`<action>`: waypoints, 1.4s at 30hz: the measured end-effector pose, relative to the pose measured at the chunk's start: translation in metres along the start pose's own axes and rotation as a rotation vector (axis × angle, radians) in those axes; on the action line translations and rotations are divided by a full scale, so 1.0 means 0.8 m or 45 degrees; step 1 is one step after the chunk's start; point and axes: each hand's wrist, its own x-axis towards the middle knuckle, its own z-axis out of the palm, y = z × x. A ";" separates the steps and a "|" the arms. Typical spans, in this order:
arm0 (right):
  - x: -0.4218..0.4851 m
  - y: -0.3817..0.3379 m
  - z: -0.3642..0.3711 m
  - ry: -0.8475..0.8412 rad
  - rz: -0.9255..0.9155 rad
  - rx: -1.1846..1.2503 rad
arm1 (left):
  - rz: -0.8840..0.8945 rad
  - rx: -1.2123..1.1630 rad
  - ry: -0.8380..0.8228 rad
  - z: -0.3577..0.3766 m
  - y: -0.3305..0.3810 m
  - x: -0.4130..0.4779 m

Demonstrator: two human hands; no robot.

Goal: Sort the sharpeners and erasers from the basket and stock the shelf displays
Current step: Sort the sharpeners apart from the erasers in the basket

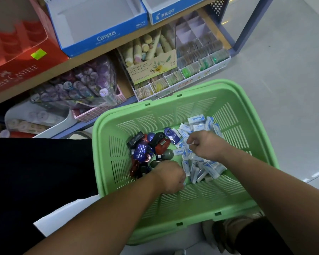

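Observation:
A green slotted basket (234, 115) sits on the floor in front of the shelf. Inside on the left lies a heap of sharpeners (147, 148) in purple, red, black and grey. On the right lies a pile of white-and-blue Campus erasers (201, 124). My left hand (170, 176) is down at the near edge of the sharpeners, fingers curled under; what they hold is hidden. My right hand (204, 145) is over the eraser pile, its fingers curled and pinching erasers. An empty blue Campus display box (107, 35) stands on the shelf above.
A red Faber-Castell box (13, 74) and a blue Pilot box (164, 14) flank the Campus box. Below are a clear case of purple items (77, 83), a hand cream display (151, 57) and a compartment tray (197, 65). My knee (35, 172) is left of the basket.

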 end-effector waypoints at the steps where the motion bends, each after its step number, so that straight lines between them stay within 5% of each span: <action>1: 0.001 -0.001 -0.001 0.003 -0.009 0.019 | -0.002 -0.013 -0.048 -0.003 -0.001 -0.001; 10: 0.002 0.019 0.009 0.015 0.049 0.342 | -0.089 -0.238 -0.387 -0.009 -0.012 0.001; 14: 0.003 0.012 0.009 -0.063 -0.100 -0.194 | -0.020 0.031 -0.514 -0.004 0.013 0.005; 22: 0.013 -0.012 0.040 -0.171 -0.264 -0.865 | -0.363 -0.955 -0.461 -0.025 -0.017 -0.034; 32: 0.020 -0.042 0.076 -0.030 -0.353 -1.331 | -0.515 -1.128 -0.229 -0.005 -0.023 -0.047; 36: 0.019 -0.042 0.074 -0.012 -0.301 -1.178 | -0.496 -0.982 -0.159 -0.022 -0.019 -0.052; 42: 0.001 -0.055 -0.001 -0.095 -0.093 -0.490 | -0.595 -1.379 0.057 -0.036 -0.021 -0.050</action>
